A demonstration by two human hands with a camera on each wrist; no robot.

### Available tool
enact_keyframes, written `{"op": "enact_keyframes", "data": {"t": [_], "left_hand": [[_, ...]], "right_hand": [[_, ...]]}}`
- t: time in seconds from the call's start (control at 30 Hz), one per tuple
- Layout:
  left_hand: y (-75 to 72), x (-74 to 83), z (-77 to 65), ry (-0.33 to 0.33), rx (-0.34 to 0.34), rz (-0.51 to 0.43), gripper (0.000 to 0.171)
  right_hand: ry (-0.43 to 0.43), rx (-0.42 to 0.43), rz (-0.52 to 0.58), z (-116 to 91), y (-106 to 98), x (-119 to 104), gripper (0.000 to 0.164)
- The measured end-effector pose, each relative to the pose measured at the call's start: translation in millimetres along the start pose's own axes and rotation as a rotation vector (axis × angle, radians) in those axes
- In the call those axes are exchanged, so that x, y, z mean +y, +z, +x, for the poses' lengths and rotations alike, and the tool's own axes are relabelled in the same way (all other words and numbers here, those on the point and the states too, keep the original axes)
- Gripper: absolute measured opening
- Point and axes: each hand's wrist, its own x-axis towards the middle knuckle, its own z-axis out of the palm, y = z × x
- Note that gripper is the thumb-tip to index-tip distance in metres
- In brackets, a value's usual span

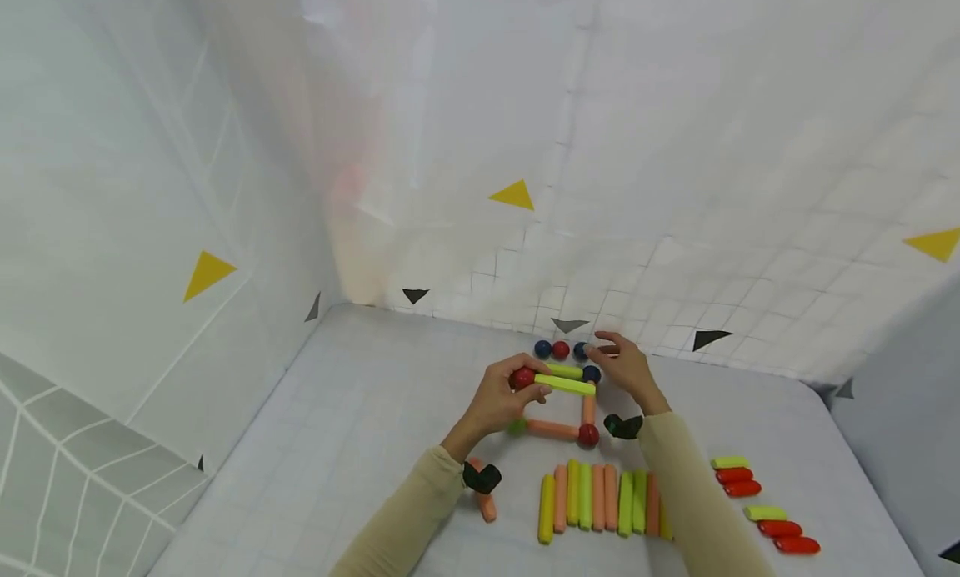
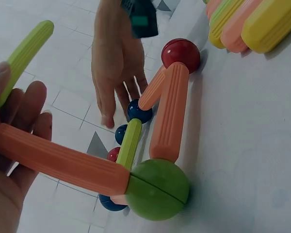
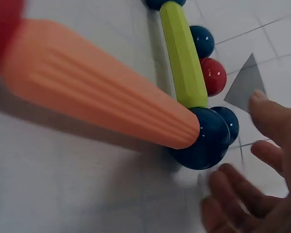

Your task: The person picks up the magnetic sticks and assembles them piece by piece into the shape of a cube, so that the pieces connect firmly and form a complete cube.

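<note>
My left hand (image 1: 491, 398) grips a raised red ball (image 1: 523, 378); a yellow-green rod (image 1: 568, 385) sticks out from it. An orange rod (image 2: 63, 160) joins that ball to a green ball (image 2: 157, 189) at a corner of a frame on the table. The frame's other visible corners are a red ball (image 1: 588, 435) and blue balls, one of them the blue corner ball (image 3: 203, 143), linked by orange and yellow-green rods. My right hand (image 1: 628, 373) is beside this blue corner, fingers loosely spread, close to a loose blue ball (image 3: 228, 124). Whether it touches that ball is unclear.
Another loose blue ball (image 1: 543, 348) and a red ball (image 1: 561, 350) lie near the back wall. A row of yellow, green and orange rods (image 1: 585, 498) lies in front. Short red pieces (image 1: 780, 529) and green pieces (image 1: 765, 513) lie right. Orange rods (image 1: 486, 504) lie under the left wrist.
</note>
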Motion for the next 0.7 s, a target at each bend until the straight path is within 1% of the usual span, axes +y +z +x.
{"op": "enact_keyframes", "data": {"t": [0.07, 0.13, 0.2, 0.3, 0.37, 0.47, 0.57, 0.63, 0.7], "left_hand": [[0.5, -0.3, -0.4, -0.004, 0.004, -0.015, 0.022], [0.7, -0.5, -0.7, -0.009, 0.01, -0.029, 0.022], [0.9, -0.3, -0.6, -0.013, 0.009, -0.04, 0.022], [1.6, 0.0, -0.9, -0.016, 0.002, -0.041, 0.022], [1.6, 0.6, -0.8, -0.019, 0.001, -0.035, 0.022], [1.5, 1.8, -1.1, -0.03, 0.008, -0.021, 0.023], [1.4, 2.1, -1.4, -0.045, 0.02, -0.021, 0.023], [1.1, 2.6, -1.3, -0.054, 0.023, -0.021, 0.023], [0.1, 3.2, -1.3, -0.053, 0.024, -0.024, 0.022]], "right_hand": [[0.005, -0.077, -0.024, 10, 2, -1, 0.065], [0.014, -0.122, -0.06, 17, 6, -1, 0.063], [0.005, -0.131, -0.109, 23, 11, 0, 0.059], [-0.003, -0.113, -0.141, 22, 15, -2, 0.053], [0.011, -0.099, -0.105, 19, 15, -2, 0.052], [0.069, -0.069, 0.026, 10, 13, -1, 0.054], [0.118, -0.011, 0.143, -2, 9, 3, 0.057], [0.119, 0.024, 0.17, -14, 5, 5, 0.058], [0.094, 0.028, 0.175, -28, 0, 5, 0.058]]}}
